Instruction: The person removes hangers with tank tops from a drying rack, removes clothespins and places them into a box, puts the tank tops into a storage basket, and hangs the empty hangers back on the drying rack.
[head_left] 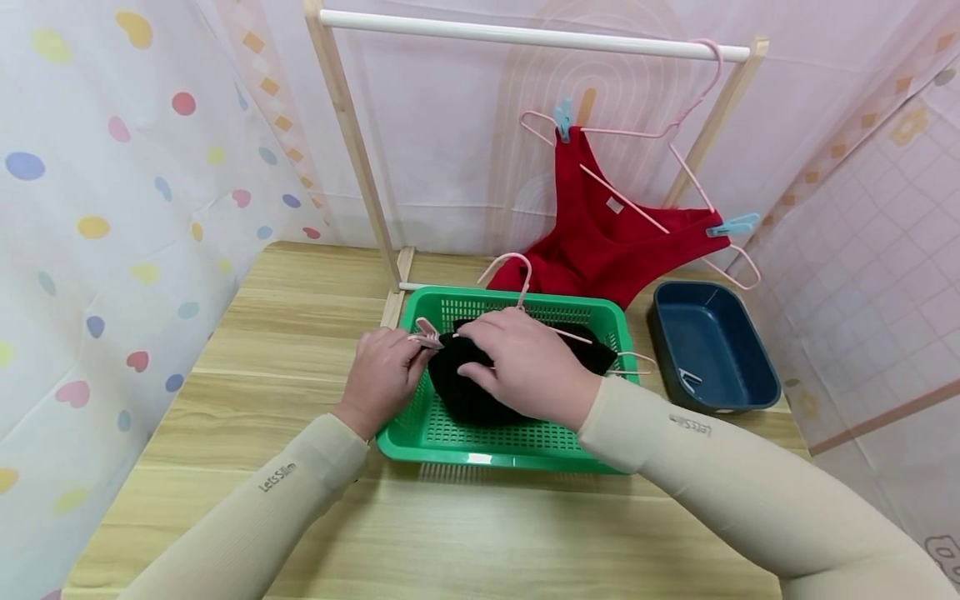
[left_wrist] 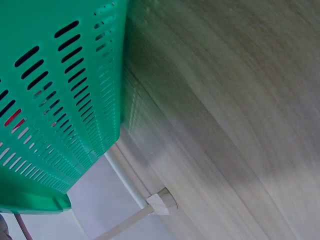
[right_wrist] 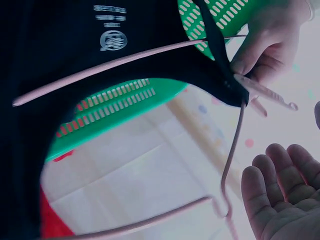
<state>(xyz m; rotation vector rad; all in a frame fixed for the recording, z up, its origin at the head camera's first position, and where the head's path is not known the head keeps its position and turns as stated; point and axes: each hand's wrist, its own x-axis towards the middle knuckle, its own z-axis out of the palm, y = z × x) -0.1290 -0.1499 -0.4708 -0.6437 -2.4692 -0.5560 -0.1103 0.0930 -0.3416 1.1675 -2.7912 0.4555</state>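
Currently, a black tank top [head_left: 467,390] on a pink hanger [right_wrist: 114,65] stretches lengthwise across the green basket [head_left: 510,458]. At the basket's left wall, the left hand [head_left: 381,373], nearer one strap, pinches a pink clothespin [head_left: 427,334] there; over the basket's middle, the right hand [head_left: 525,365] has loosely extended fingers, gripping nothing.

Wood-grain table [head_left: 270,333]; dotted backdrop [head_left: 112,175] left, pale rainbow-print backdrop [head_left: 457,142] behind
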